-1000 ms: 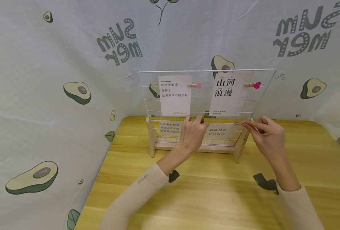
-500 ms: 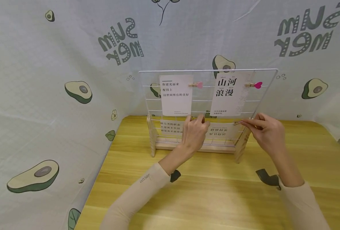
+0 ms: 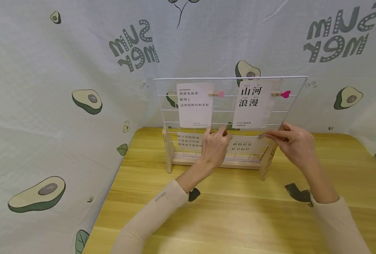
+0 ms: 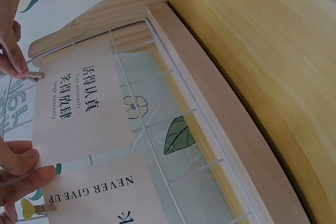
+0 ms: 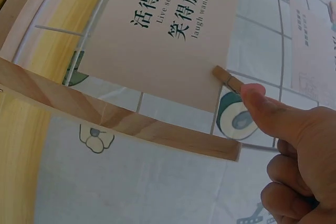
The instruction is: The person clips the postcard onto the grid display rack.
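Note:
A white wire grid rack (image 3: 229, 77) in a wooden stand (image 3: 168, 151) holds several printed cards. At the lower right is a card (image 5: 152, 72) with dark Chinese text and "Live seriously / laugh wantonly". My left hand (image 3: 214, 146) pinches this card's upper left corner between thumb and finger. My right hand (image 3: 297, 144) pinches a small wooden clothespin (image 5: 228, 78), whose tip is at the card's upper right edge; whether it bites the grid wire there is unclear. The left hand partly covers the neighbouring "NEVER GIVE UP" card (image 4: 100, 203), which a clothespin with a yellow heart (image 4: 28, 208) holds.
Above hang two more cards, one (image 3: 195, 114) with a light pink heart clothespin (image 3: 220, 94), the other (image 3: 252, 114) with a deep pink one (image 3: 285, 94). The rack stands on a wooden table (image 3: 226, 218). Behind is an avocado-print cloth (image 3: 194, 42).
My right hand has edged slightly left and up with the clothespin at the card's edge. The left hand keeps its hold on the card. The head view has shifted a little.

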The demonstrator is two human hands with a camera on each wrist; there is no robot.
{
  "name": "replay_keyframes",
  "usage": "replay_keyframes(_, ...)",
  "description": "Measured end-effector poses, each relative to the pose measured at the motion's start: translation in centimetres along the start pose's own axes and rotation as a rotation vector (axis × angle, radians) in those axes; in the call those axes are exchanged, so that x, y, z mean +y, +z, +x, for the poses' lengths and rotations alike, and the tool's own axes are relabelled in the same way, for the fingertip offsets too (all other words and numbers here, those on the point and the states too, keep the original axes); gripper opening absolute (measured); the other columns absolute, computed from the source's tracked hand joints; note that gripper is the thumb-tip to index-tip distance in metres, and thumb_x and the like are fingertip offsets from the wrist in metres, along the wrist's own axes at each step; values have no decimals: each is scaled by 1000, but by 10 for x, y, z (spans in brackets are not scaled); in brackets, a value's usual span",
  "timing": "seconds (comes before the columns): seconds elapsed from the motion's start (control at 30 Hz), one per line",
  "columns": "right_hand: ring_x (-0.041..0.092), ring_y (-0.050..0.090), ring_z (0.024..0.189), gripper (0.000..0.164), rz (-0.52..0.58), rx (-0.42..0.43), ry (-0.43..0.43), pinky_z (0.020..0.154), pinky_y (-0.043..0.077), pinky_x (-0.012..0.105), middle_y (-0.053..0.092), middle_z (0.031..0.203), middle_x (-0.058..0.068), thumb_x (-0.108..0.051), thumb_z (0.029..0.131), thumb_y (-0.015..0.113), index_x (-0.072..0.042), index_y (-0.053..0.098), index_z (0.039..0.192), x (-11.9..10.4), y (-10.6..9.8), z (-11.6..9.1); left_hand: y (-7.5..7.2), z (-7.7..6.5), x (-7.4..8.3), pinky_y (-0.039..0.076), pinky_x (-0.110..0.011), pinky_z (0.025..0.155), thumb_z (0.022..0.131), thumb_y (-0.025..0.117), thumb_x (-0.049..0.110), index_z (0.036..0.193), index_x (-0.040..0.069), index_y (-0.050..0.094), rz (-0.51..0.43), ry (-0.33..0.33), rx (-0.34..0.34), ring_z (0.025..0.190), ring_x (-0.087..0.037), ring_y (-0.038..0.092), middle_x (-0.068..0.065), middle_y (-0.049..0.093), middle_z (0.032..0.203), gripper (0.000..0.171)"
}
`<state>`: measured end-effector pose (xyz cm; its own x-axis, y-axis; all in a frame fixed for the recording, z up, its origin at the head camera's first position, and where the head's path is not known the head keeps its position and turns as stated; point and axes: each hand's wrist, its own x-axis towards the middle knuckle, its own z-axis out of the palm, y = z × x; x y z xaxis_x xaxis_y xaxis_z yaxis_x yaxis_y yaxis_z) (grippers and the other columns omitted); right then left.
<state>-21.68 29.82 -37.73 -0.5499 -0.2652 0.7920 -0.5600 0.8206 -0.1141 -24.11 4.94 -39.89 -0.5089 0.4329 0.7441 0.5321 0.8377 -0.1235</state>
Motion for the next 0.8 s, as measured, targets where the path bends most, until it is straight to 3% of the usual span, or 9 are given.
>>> replay_keyframes(0.3,-1,24,57,83,-18,-51,49,52,14,16,37,62,-4,-72,94,39,-1,77,76,-5,-5,6,0,2,-1,22,-20,64,84,78,4,87,27,83,0,-2,24,55,-3,58,8,72,87,23)
replay_keyframes(0.8,-2,23,58,81,-9,-71,67,51,16,18,38,64,-4,-71,96,39,-3,84,87,-7,-1,4,4,0,4,35,-27,70,80,76,0,76,25,79,63,-6,74,48,-3,48,7,71,91,26)
